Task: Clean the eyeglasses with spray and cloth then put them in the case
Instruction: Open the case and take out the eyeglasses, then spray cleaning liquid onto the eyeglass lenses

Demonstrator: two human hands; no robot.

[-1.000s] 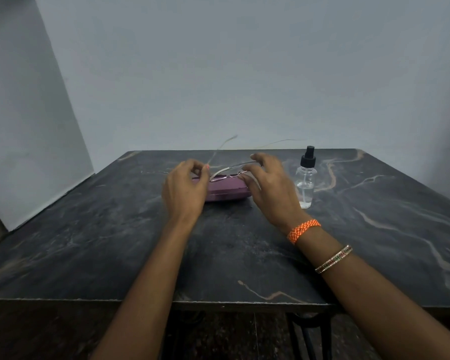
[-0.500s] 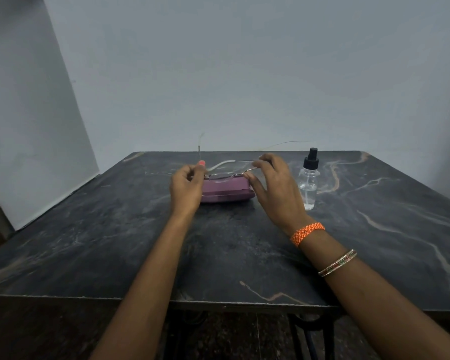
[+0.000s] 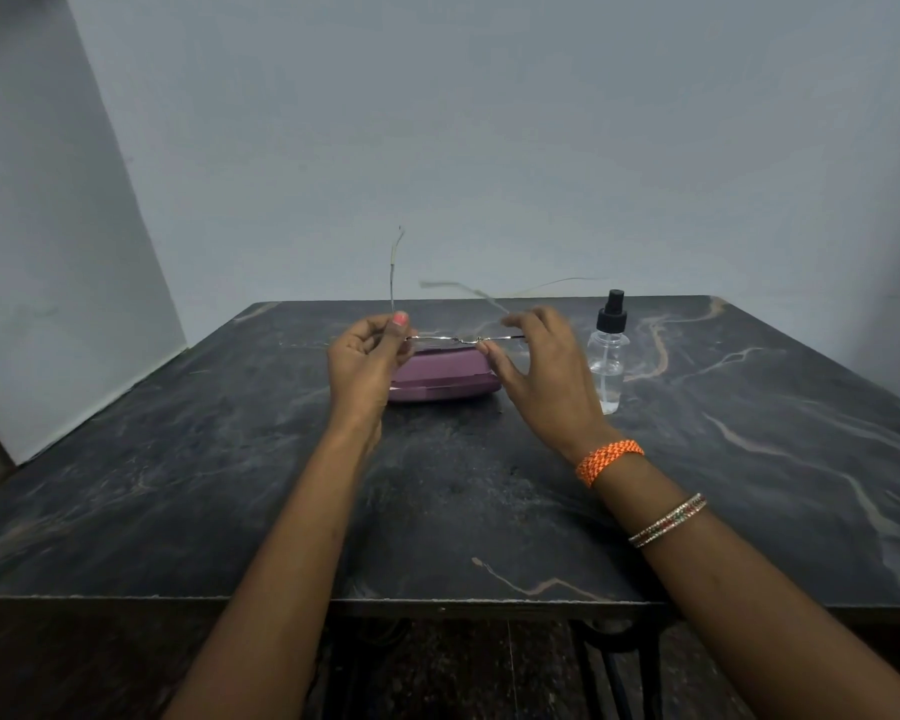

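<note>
Here, one pair of thin-framed eyeglasses (image 3: 463, 338) held level between two hands, just above one closed purple case (image 3: 440, 374) on the dark marbled table (image 3: 230, 485). Left hand (image 3: 367, 358) pinched shut on the frame's left end, one temple arm standing upright above it. Right hand (image 3: 544, 366) at the frame's right end, thumb touching near the bridge, fingers loosely spread; other temple arm blurred. One clear spray bottle (image 3: 608, 356) upright just right of that hand. No cloth in view.

One eyeglasses (image 3: 463, 339), one case (image 3: 440, 379), one spray bottle (image 3: 608, 356), two hands (image 3: 365, 361).
</note>
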